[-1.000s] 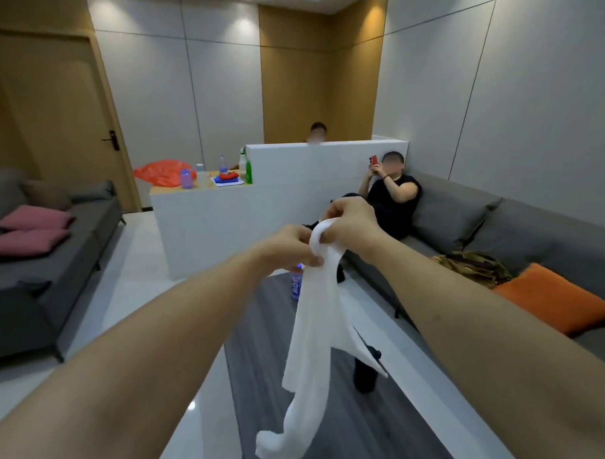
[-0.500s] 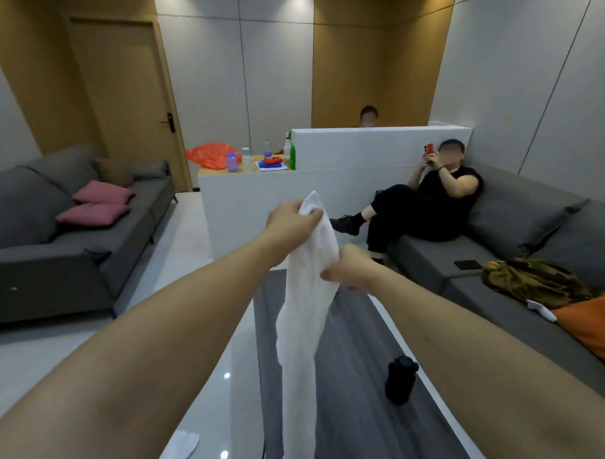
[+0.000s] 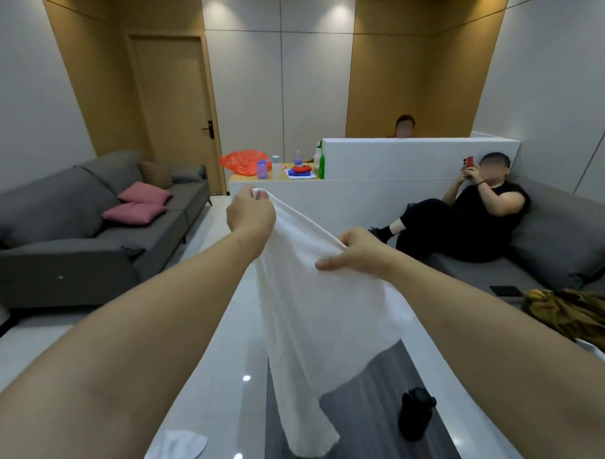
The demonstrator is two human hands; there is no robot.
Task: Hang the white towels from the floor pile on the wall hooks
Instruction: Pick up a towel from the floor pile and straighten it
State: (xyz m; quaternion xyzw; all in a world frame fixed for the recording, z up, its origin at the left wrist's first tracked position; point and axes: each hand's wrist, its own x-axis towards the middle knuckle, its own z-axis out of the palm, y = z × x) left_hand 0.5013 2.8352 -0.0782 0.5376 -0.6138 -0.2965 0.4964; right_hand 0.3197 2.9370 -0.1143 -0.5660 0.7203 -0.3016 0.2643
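Head view: a white towel (image 3: pixel 320 319) hangs between both hands, its top edge slanting from the raised left hand (image 3: pixel 251 212) down to the nearer right hand (image 3: pixel 358 253), each pinching the hem; no wall hook is in sight.

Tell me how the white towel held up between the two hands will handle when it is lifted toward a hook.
The white towel is probably floppy: it sags between the left hand and the right hand and hangs in loose folds. It seems light, since pinching fingers alone carry it. Its soft cloth should drape over a hook rather than slide off.
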